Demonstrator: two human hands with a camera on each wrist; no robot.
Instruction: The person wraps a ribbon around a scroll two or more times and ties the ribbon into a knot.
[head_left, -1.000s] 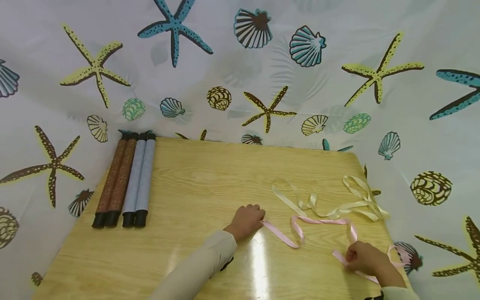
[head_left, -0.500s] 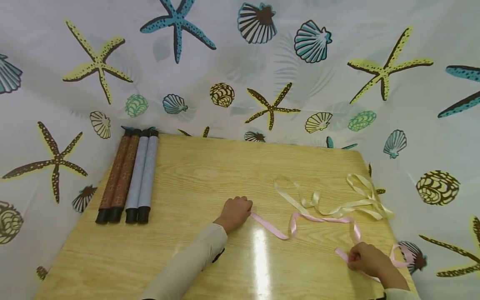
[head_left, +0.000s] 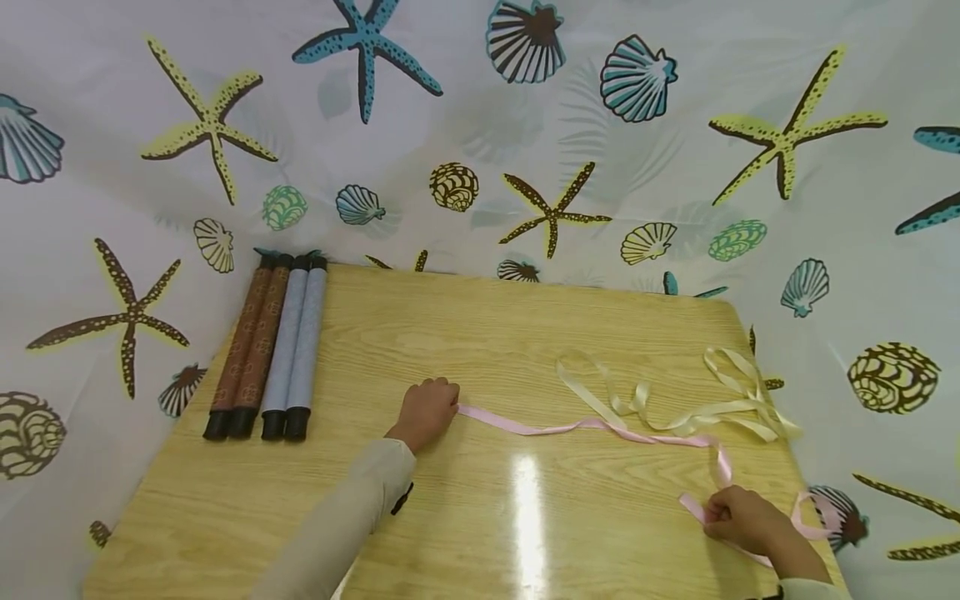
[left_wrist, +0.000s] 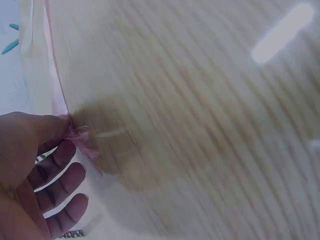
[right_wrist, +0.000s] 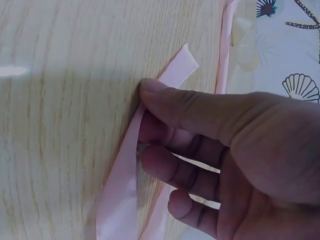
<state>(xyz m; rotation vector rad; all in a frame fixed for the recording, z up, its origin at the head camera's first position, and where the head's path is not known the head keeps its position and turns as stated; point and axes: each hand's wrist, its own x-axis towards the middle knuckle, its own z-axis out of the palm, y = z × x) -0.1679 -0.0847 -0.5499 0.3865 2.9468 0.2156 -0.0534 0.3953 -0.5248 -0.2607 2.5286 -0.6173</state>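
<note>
A pink ribbon [head_left: 555, 429] runs across the right half of the wooden table. My left hand [head_left: 426, 412] pinches one end of it near the table's middle; in the left wrist view, frayed pink threads [left_wrist: 82, 137] stick out past the thumb and forefinger. Close to the right edge, my right hand [head_left: 746, 518] pinches the ribbon near its other end. That cut end [right_wrist: 180, 65] pokes out beyond the thumb in the right wrist view. Between the hands the ribbon is stretched fairly straight on the left and bends down on the right.
A cream ribbon [head_left: 697, 419] lies in loose loops behind the pink one. At the far left, two brown rolls [head_left: 251, 342] and two pale blue rolls [head_left: 300, 342] with black ends lie side by side. A shell-and-starfish cloth [head_left: 480, 125] hangs around the table [head_left: 420, 333].
My left hand has moved left and slightly away, drawing its ribbon end along; the curl in the pink ribbon has straightened. My right hand has stayed nearly in place.
</note>
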